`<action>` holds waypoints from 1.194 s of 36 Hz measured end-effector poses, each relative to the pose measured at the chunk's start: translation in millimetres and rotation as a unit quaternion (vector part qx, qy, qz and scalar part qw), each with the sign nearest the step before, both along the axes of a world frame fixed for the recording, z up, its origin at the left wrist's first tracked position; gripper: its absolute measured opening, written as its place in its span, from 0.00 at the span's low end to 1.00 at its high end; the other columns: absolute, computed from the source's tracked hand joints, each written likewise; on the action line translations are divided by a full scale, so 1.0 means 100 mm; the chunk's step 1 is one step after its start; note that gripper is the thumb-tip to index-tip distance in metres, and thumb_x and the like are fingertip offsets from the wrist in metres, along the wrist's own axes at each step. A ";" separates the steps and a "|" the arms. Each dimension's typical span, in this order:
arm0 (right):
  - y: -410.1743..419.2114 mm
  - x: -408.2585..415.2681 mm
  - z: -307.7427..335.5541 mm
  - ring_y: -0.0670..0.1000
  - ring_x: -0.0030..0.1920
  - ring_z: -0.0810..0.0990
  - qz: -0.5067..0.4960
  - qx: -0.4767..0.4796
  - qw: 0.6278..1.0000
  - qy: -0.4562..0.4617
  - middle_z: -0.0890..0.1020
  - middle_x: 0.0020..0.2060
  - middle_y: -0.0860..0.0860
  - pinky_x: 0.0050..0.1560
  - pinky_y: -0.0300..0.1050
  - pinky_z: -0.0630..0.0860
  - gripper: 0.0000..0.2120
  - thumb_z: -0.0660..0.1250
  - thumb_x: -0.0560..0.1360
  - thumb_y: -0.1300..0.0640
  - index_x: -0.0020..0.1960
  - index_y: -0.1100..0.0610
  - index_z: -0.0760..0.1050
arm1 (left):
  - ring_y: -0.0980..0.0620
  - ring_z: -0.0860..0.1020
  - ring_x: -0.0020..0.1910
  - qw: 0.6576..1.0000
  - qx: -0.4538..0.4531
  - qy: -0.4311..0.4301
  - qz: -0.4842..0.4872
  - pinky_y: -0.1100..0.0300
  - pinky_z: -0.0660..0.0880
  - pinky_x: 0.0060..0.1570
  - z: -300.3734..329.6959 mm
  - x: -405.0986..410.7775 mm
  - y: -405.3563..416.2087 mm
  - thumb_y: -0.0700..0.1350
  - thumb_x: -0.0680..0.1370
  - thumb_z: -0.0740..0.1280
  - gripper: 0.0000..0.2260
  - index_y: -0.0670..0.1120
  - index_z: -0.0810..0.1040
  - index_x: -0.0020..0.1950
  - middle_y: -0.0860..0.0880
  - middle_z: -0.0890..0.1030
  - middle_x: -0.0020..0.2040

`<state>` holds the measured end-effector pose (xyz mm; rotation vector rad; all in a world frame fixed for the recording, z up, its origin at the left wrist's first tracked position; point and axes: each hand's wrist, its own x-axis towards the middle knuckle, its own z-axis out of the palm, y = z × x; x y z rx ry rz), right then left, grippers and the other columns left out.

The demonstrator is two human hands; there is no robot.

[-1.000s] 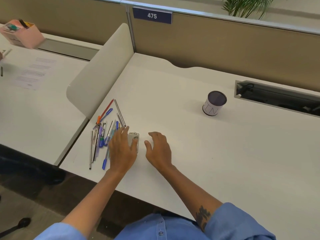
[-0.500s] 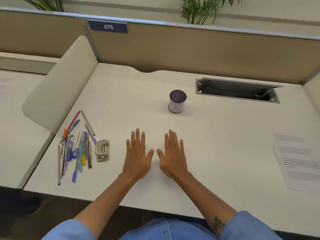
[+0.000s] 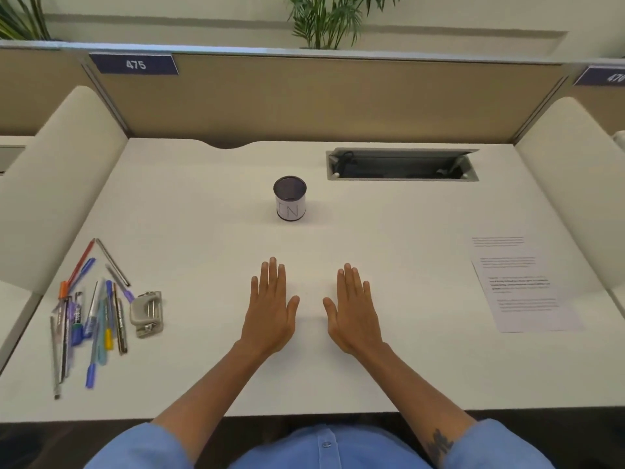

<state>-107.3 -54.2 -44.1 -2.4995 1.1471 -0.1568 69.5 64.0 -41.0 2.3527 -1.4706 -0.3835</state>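
Note:
My left hand (image 3: 270,309) and my right hand (image 3: 353,314) lie flat, palms down, side by side on the white desk (image 3: 389,252), fingers straight and holding nothing. A dark mesh pen cup (image 3: 290,198) with a white label stands upright beyond the hands, apart from both. At the desk's left lies a loose pile of several pens and markers (image 3: 89,313). A small grey hole punch (image 3: 147,313) sits just right of the pile, well left of my left hand.
A printed sheet of paper (image 3: 521,282) lies at the right of the desk. An open cable tray (image 3: 402,164) is sunk in the desk at the back right. Cream side dividers (image 3: 57,184) and a tan back panel (image 3: 304,99) enclose the desk.
One second ago my left hand rested on the hole punch by the pens; both hands then moved right to the desk's middle and flattened. Since half a second ago they have spread slightly apart.

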 end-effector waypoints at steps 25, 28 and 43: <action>0.00 -0.21 -0.01 0.52 0.84 0.60 0.006 0.006 0.999 0.032 0.66 0.82 0.54 0.85 0.63 0.41 0.32 0.58 0.85 0.42 0.83 0.58 0.62 | 0.45 0.38 0.88 0.995 0.089 0.033 0.019 0.45 0.39 0.87 -0.27 -0.08 0.27 0.50 0.89 0.51 0.31 0.41 0.41 0.88 0.43 0.38 0.88; 0.02 -0.16 0.06 0.55 0.69 0.78 -0.007 0.027 0.999 -0.043 0.84 0.64 0.51 0.76 0.57 0.64 0.25 0.71 0.79 0.47 0.73 0.56 0.77 | 0.46 0.38 0.88 0.995 0.093 0.034 0.013 0.46 0.39 0.87 -0.26 -0.06 0.28 0.50 0.89 0.50 0.31 0.41 0.40 0.88 0.44 0.38 0.89; 0.24 0.16 0.19 0.51 0.45 0.84 -0.080 0.238 0.964 -0.083 0.85 0.44 0.50 0.50 0.45 0.81 0.12 0.82 0.69 0.57 0.50 0.56 0.84 | 0.50 0.37 0.88 0.995 0.090 0.029 -0.012 0.49 0.39 0.87 -0.29 0.00 0.45 0.49 0.89 0.48 0.30 0.43 0.38 0.88 0.48 0.37 0.88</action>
